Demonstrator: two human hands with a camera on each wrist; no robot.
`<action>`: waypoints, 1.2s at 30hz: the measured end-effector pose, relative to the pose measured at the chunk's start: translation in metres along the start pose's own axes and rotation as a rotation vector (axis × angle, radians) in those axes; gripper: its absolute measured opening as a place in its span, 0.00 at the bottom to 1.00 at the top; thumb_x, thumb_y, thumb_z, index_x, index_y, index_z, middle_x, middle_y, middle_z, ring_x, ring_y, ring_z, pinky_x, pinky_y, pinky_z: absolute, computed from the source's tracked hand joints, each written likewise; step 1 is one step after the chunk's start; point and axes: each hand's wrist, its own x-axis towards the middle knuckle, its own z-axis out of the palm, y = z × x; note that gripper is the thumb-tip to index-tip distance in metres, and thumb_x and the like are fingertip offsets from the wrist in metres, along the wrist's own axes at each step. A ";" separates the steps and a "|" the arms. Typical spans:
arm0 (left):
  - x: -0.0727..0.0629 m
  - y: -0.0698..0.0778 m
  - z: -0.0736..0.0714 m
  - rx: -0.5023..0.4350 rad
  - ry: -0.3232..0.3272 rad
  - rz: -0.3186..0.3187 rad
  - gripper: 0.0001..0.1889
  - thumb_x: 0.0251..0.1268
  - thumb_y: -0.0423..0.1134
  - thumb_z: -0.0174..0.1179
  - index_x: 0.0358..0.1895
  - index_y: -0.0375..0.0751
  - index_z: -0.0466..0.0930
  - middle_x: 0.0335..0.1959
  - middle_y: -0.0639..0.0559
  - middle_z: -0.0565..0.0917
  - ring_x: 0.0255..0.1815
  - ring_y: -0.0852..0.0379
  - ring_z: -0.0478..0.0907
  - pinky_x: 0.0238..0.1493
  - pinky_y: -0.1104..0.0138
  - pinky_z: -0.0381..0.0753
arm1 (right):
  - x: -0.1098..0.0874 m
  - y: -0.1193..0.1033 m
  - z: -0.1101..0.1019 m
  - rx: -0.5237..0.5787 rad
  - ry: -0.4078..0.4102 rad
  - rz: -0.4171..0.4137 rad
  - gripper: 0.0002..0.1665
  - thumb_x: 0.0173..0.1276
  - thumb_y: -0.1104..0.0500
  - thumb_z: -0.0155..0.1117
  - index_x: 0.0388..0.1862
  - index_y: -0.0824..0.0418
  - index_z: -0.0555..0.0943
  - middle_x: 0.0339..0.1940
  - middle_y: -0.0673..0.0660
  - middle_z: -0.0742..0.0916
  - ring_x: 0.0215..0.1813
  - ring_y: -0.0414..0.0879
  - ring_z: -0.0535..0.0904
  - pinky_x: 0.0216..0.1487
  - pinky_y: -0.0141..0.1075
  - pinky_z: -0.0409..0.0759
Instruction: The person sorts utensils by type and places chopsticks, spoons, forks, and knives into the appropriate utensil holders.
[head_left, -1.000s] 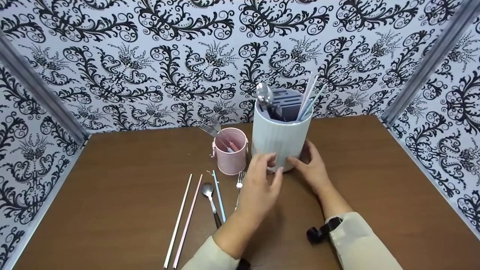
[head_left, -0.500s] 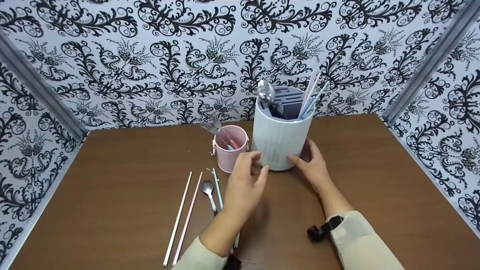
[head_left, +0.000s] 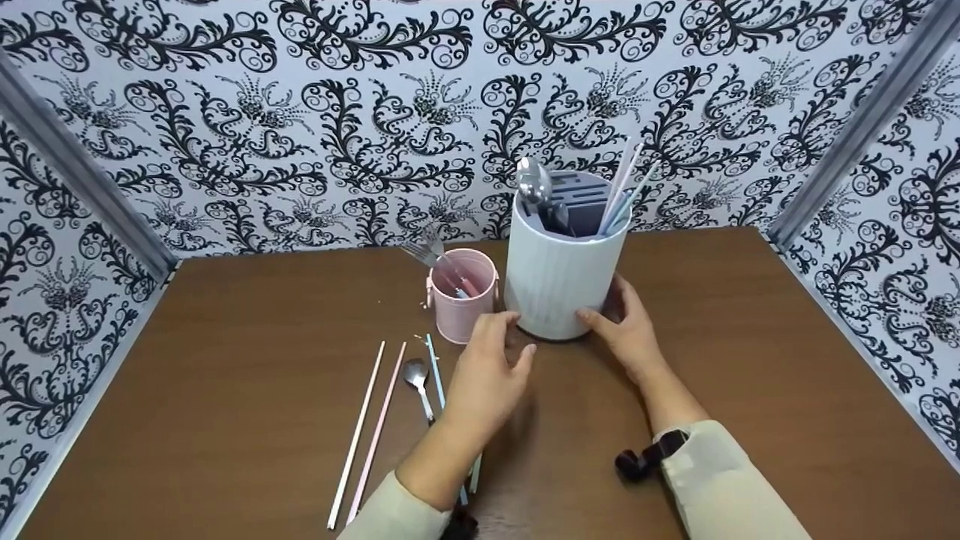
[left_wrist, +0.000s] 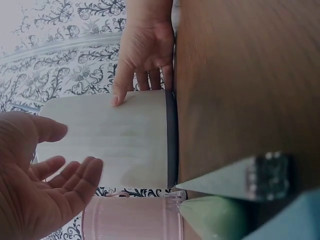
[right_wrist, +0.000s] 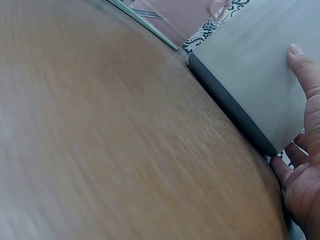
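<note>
A white utensil holder (head_left: 562, 277) with a dark base stands upright at the back of the table, with spoons (head_left: 531, 181) and several chopsticks (head_left: 624, 187) in its grey insert. My right hand (head_left: 628, 334) holds its lower right side, thumb on the front and fingers reaching behind, as the left wrist view also shows. My left hand (head_left: 486, 375) hovers in front of the holder's lower left with fingers loosely bent and nothing in it. In the left wrist view, space shows between the left hand's thumb (left_wrist: 52, 129) and its fingers.
A pink pail (head_left: 461, 319) with forks (head_left: 421, 256) leaning out stands left of the holder. On the table lie a white chopstick (head_left: 357, 439), a pink chopstick (head_left: 379, 427), a spoon (head_left: 416, 373) and a blue chopstick (head_left: 435, 367). The left forearm partly covers them. A patterned wall (head_left: 300, 150) rises behind.
My left hand has drawn back leftward from the front of the holder, staying loosely bent. My right hand keeps its place on the holder's side.
</note>
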 end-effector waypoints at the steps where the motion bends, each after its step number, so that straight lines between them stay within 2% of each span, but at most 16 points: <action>1: 0.000 -0.001 0.000 0.019 -0.009 -0.007 0.23 0.68 0.37 0.69 0.63 0.37 0.76 0.54 0.43 0.80 0.48 0.49 0.83 0.53 0.56 0.86 | 0.000 0.000 0.000 0.011 -0.003 0.001 0.53 0.66 0.62 0.74 0.84 0.64 0.56 0.81 0.64 0.67 0.80 0.56 0.64 0.83 0.50 0.61; 8: -0.001 -0.011 0.004 0.132 -0.020 -0.053 0.26 0.63 0.35 0.72 0.62 0.34 0.76 0.55 0.39 0.80 0.55 0.42 0.83 0.60 0.51 0.84 | 0.001 -0.001 0.004 0.047 -0.011 0.004 0.53 0.67 0.65 0.72 0.84 0.65 0.54 0.82 0.65 0.66 0.80 0.57 0.63 0.83 0.51 0.62; 14: -0.003 -0.016 0.006 0.198 -0.118 -0.147 0.31 0.62 0.36 0.73 0.67 0.32 0.74 0.56 0.35 0.79 0.56 0.36 0.83 0.60 0.47 0.84 | 0.001 -0.001 0.004 0.040 -0.007 0.001 0.52 0.67 0.65 0.72 0.84 0.66 0.54 0.82 0.65 0.66 0.81 0.57 0.62 0.84 0.51 0.60; 17: -0.004 -0.016 0.006 0.232 -0.163 -0.167 0.30 0.62 0.37 0.73 0.66 0.31 0.74 0.55 0.35 0.79 0.54 0.36 0.84 0.57 0.46 0.85 | 0.001 -0.001 0.003 0.023 -0.006 0.006 0.53 0.67 0.63 0.73 0.84 0.65 0.54 0.82 0.65 0.65 0.81 0.57 0.62 0.84 0.51 0.60; 29: -0.010 -0.016 0.007 0.352 -0.241 -0.147 0.26 0.59 0.39 0.75 0.55 0.29 0.76 0.47 0.33 0.83 0.41 0.36 0.87 0.47 0.48 0.88 | -0.001 -0.002 0.002 0.022 -0.001 0.017 0.52 0.67 0.63 0.74 0.83 0.64 0.56 0.81 0.64 0.67 0.80 0.57 0.64 0.83 0.52 0.62; 36: -0.011 -0.016 0.006 0.371 -0.248 -0.121 0.23 0.56 0.38 0.77 0.49 0.29 0.77 0.42 0.35 0.84 0.40 0.37 0.88 0.45 0.49 0.88 | -0.001 -0.004 0.002 0.057 -0.023 0.003 0.50 0.68 0.65 0.71 0.83 0.65 0.56 0.80 0.64 0.67 0.79 0.56 0.64 0.82 0.51 0.62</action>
